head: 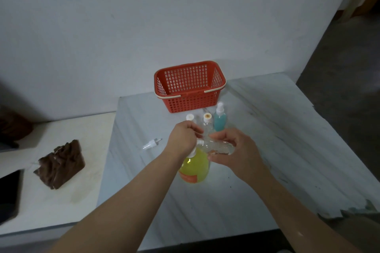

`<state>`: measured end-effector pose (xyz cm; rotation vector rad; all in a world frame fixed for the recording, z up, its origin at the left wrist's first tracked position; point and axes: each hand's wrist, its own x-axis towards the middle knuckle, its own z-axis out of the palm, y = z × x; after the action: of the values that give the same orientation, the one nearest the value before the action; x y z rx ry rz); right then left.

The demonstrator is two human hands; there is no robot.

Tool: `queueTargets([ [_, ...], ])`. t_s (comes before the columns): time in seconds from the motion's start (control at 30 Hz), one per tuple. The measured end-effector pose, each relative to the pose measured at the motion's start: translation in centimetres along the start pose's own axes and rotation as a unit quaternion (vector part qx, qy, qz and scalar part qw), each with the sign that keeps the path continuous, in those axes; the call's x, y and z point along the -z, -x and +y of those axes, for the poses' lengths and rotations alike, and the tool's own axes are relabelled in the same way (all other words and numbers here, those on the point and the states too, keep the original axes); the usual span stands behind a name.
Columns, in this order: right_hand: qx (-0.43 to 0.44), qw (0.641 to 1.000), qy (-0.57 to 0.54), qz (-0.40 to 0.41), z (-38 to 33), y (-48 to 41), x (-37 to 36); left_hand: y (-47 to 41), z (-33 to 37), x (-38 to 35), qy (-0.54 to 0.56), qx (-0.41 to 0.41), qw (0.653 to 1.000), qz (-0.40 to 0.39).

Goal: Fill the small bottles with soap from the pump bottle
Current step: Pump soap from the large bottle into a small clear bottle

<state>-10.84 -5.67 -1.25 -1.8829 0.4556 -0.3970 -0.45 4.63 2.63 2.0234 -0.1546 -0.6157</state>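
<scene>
we see a pale marble worktop; at its far side stands a red basket; nearer to us stands the pump bottle with yellow soap; our left hand has its grip curled over the pump head; our right hand has its grip around a clear small bottle, tilted, its mouth toward the nozzle; just behind stand a blue spray bottle and a white-capped bottle; a loose spray head lies at the left.
</scene>
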Motion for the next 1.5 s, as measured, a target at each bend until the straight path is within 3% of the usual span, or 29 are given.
queueTargets([
  [0.43,-0.001,1.0,0.0,0.012,-0.1,0.5,-0.1,0.4,0.2,-0.1,0.013,-0.01,1.0,0.022],
  [0.7,0.002,1.0,0.0,0.014,-0.9,1.0,0.1,0.6,0.4,0.5,0.099,0.009,0.995,0.008],
  [0.87,-0.004,1.0,-0.002,0.014,-1.0,0.9,0.1,0.7,0.7,0.7,0.091,0.013,0.996,-0.022],
  [1.13,0.002,1.0,0.008,0.012,-0.5,0.3,0.1,0.2,0.2,0.0,0.017,0.002,1.0,-0.002],
  [1.5,0.006,1.0,0.012,0.022,-0.7,1.0,0.0,1.1,0.3,-0.1,0.022,-0.011,0.999,0.026],
])
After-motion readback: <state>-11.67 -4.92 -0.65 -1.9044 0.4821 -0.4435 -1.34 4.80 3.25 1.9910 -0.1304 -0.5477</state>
